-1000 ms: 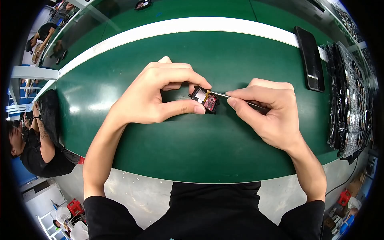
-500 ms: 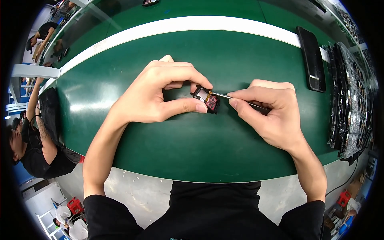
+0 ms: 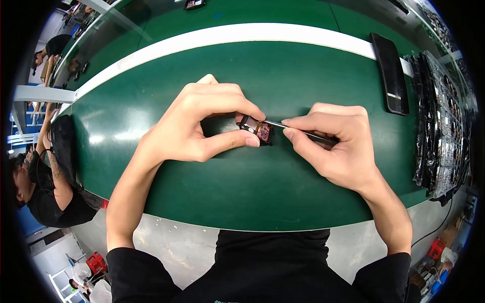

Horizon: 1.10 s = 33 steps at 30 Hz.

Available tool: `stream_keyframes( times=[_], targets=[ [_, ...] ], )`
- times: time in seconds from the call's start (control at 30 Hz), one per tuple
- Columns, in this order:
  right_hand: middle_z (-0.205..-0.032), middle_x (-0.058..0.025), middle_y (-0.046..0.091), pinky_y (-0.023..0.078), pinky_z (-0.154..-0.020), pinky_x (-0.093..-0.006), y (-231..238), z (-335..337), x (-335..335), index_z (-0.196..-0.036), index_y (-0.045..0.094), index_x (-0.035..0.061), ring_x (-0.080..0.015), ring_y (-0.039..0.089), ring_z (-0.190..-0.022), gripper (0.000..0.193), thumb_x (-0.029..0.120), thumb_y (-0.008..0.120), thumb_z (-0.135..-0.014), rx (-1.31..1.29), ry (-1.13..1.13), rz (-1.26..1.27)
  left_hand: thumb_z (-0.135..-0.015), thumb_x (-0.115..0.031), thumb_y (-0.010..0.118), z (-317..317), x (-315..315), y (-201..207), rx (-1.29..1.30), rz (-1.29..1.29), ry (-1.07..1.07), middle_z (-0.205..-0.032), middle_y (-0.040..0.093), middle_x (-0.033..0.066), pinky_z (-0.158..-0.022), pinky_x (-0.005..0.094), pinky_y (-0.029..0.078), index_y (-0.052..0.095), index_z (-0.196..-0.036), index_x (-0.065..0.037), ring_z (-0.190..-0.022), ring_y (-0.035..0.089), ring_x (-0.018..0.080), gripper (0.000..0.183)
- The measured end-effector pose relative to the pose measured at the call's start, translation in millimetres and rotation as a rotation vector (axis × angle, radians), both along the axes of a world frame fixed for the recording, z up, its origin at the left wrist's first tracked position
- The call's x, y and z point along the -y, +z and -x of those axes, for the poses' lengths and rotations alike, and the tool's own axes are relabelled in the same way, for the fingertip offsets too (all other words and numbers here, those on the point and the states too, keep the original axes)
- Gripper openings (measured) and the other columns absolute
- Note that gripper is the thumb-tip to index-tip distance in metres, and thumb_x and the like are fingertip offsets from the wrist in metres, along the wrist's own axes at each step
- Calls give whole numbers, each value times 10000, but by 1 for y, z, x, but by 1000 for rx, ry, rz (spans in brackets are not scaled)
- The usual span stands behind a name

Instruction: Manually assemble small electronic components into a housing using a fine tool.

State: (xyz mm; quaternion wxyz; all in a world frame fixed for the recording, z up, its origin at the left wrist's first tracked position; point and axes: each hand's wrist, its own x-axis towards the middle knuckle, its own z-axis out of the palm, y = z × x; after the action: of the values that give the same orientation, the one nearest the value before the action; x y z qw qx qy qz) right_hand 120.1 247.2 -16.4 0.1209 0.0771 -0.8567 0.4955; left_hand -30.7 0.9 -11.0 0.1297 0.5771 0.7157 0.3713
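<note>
Between its thumb and fingers my left hand (image 3: pixel 194 118) grips a small open electronic device (image 3: pixel 263 132) by its edges, just above or on the green table. The device has a black housing, a silvery block and a reddish circuit board inside. My right hand (image 3: pixel 338 139) is closed in a pinch round a slim metal tool (image 3: pixel 276 124) with a silver tip and darker shaft. That tip reaches the far edge of the device, close to my left index fingertip. Whether the tool is tweezers or a single-bladed pick, I cannot make out.
A white bar (image 3: pixel 242 33) crosses the green table (image 3: pixel 252 197) at the far side. To the right lie a black phone (image 3: pixel 390 76) and a stack of clear and black plastic trays (image 3: pixel 442 126). Beyond the left end, a person (image 3: pixel 55 192) in black sits beside a dark bag (image 3: pixel 63 146).
The tool tip has shifted slightly left and away from me, from the middle of the device to its far edge. Both hands still hold the same things.
</note>
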Motion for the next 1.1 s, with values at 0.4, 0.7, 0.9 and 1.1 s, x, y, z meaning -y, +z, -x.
stream_keyframes(
  times=[0.4, 0.7, 0.9, 1.1],
  targets=[
    [-672, -66, 658, 398, -496, -298, 5, -2, -9, -958, 837, -18, -116, 578, -537, 81, -28, 814, -881, -40, -20, -42, -747, -157, 1002, -7, -1, -1, 95, -8, 73, -950, 746, 10, -682, 313, 409, 832, -1214, -81, -874, 612, 173, 503],
    [-878, -35, 678, 387, -548, -260, 9, 1, 3, -1110, 727, -18, -60, 528, -646, 93, -13, 754, -1020, 27, -72, 83, -731, -205, 1027, -5, 1, -2, -32, -8, 64, -833, 684, -25, -812, 318, 408, 820, -1250, -101, -794, 646, 141, 568],
    [-935, -87, 676, 559, -604, -402, 5, -1, 17, -1227, 758, 35, -269, 721, -718, 445, 241, 903, -861, -97, -9, -235, -760, -286, 997, -9, 5, 13, 90, 129, 115, -966, 746, -55, -912, 337, 440, 758, -1393, -172, -902, 586, 164, 686],
    [-1010, -81, 671, 581, -623, -440, 0, -2, 22, -1204, 747, 40, -312, 737, -747, 406, 252, 878, -883, -114, 16, -290, -785, -196, 915, -8, 4, 14, 133, 108, 62, -991, 759, -28, -817, 339, 458, 756, -1403, -163, -798, 473, 165, 639]
  ],
)
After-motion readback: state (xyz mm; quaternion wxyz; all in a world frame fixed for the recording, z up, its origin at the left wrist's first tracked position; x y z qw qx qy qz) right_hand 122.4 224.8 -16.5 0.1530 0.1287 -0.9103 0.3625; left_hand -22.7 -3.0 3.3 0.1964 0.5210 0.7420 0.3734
